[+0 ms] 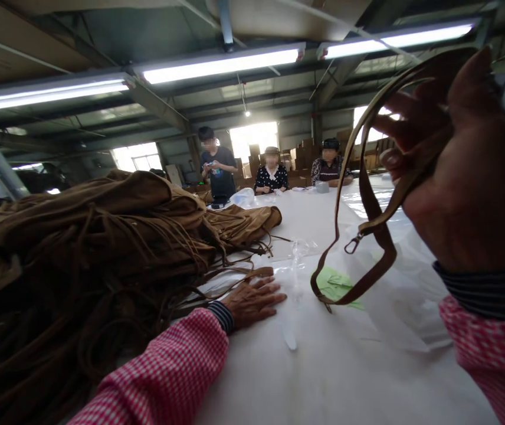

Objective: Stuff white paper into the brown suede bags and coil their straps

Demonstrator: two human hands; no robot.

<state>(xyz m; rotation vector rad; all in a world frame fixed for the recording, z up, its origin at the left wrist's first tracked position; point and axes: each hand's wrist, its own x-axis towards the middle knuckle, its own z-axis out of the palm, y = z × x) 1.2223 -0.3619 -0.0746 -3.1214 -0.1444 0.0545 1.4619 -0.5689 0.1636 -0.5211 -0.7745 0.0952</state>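
Observation:
My right hand (pixel 451 141) is raised at the right with its fingers curled round a brown strap (pixel 370 195). The strap hangs down in loops, and a small metal clasp (pixel 352 243) dangles from one end. Its lowest bend hangs in front of a pale green piece (pixel 330 283) on the white table. My left hand (pixel 255 300) lies flat on the tabletop, fingers stretched out. Just beyond those fingers is the end of another brown strap (pixel 259 273), which trails from a large heap of brown fabric bags (pixel 115 224) on the left.
White sheeting covers the long table (pixel 323 366). A slim white blade-like piece (pixel 289 336) lies near its middle. Across the far end, one person (pixel 217 168) stands and two others (pixel 271 174) sit. Stacked cardboard boxes (pixel 303 154) are behind them, and tube lights (pixel 226 65) hang overhead.

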